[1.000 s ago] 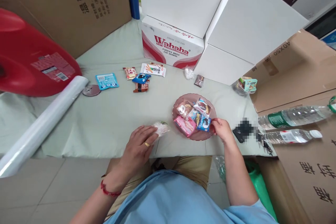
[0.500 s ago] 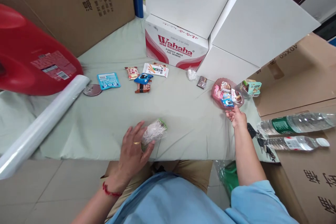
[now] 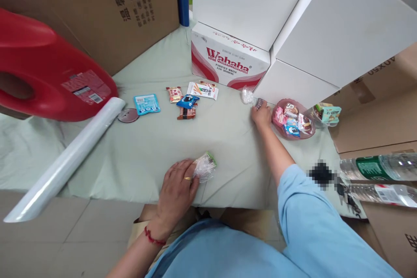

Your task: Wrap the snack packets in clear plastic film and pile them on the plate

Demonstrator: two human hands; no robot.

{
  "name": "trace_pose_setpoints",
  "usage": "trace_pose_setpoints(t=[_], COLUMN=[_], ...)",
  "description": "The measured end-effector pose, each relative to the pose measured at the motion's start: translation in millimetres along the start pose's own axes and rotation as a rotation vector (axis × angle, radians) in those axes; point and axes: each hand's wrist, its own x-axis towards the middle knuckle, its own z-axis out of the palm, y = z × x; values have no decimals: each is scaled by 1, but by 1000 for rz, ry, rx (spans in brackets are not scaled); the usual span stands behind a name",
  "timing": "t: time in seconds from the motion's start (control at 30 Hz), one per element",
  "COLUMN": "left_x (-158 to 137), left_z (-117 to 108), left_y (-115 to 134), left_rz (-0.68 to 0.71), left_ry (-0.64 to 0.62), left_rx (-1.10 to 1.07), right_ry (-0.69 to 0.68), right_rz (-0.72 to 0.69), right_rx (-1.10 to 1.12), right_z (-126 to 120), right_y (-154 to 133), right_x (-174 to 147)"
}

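Observation:
Near the table's front edge, my left hand [image 3: 177,182] is closed over one end of a packet wrapped in crinkled clear plastic [image 3: 205,167]; a green edge shows at its far side. My right hand [image 3: 262,116] reaches out to a small dark snack packet [image 3: 259,103] and has its fingers closed on it, which partly hides it. Just right of that hand stands a pink see-through bowl [image 3: 301,135] with several wrapped snacks in it. A crumpled ball of clear plastic [image 3: 246,94] lies to the left of the dark packet.
Several snack packets [image 3: 188,101] lie in a cluster farther back. Left of them are a blue pouch [image 3: 147,104], a round lid [image 3: 128,115], a white roll [image 3: 65,160] and a red jug [image 3: 55,69]. A Wahaha box [image 3: 230,58] stands behind; bottles [image 3: 374,167] lie at right.
My right hand has moved left from the bowl's front edge to the small dark packet and closed on it. My left hand stays on the plastic-wrapped packet, its fingers drawn closer together.

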Motion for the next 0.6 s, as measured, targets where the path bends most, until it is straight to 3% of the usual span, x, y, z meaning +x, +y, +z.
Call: trace_pose_setpoints(t=[0.07,0.13,0.27,0.4,0.5,0.6], left_x=[-3,-5,4,36,54,52], left_z=[2,4,6,2,3,7], left_y=[0,-3,-15,-23,-17,-5], left_rz=[-2,-15,-95,-205,-237,-297], left_ry=[0,-8,-50,-92,-166,-115], left_rx=[-14,-65,-236,-413,-576,-600], right_ry=[-37,-46,-94,-223,-296,-253], right_rz=[18,-65,-372,-659,-655,-574], right_rx=[-84,-104,31,202,263,266], right_z=[3,5,-1,-22,-40,-54], right_y=[-7,-3,33,81,104,112], right_x=[3,-13,-80,-156,-197,-220])
